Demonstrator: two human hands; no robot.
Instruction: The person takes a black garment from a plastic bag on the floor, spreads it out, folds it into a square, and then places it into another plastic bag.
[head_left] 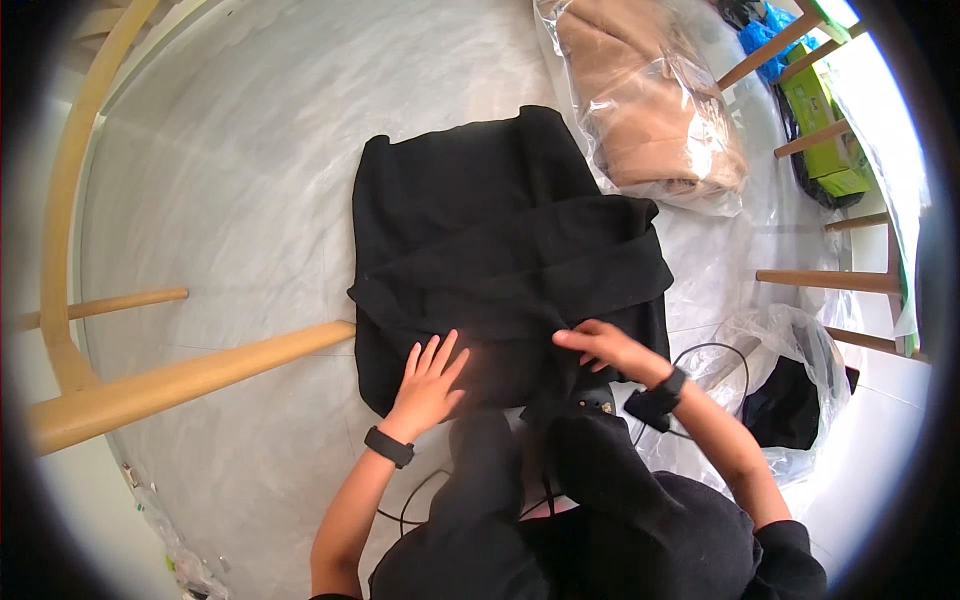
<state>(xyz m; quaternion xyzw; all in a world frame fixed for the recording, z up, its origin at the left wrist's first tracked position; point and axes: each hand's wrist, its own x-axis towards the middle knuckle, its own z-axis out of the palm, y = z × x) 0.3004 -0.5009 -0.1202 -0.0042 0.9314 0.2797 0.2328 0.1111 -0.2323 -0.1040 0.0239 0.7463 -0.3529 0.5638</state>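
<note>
A black garment (470, 190) lies spread on the floor in front of my knees, with sleeve-like parts folded across its middle in overlapping layers. My left hand (428, 390) is over the garment's near left part, its fingers spread and nothing in it. Over the near right part is my right hand (605, 348), turned sideways with its fingers loosely bent and pointing left. Some of its fingertips are hidden, and I see no cloth gripped in it. Each wrist wears a black band.
Beyond the garment on the right lies a clear plastic bag (660, 110) with brown cloth inside. Another clear bag (800, 390) with something black sits at right. Wooden furniture legs (210, 375) stand on both sides. Thin black cables (735, 348) run near my legs. A green box (820, 130) is far right.
</note>
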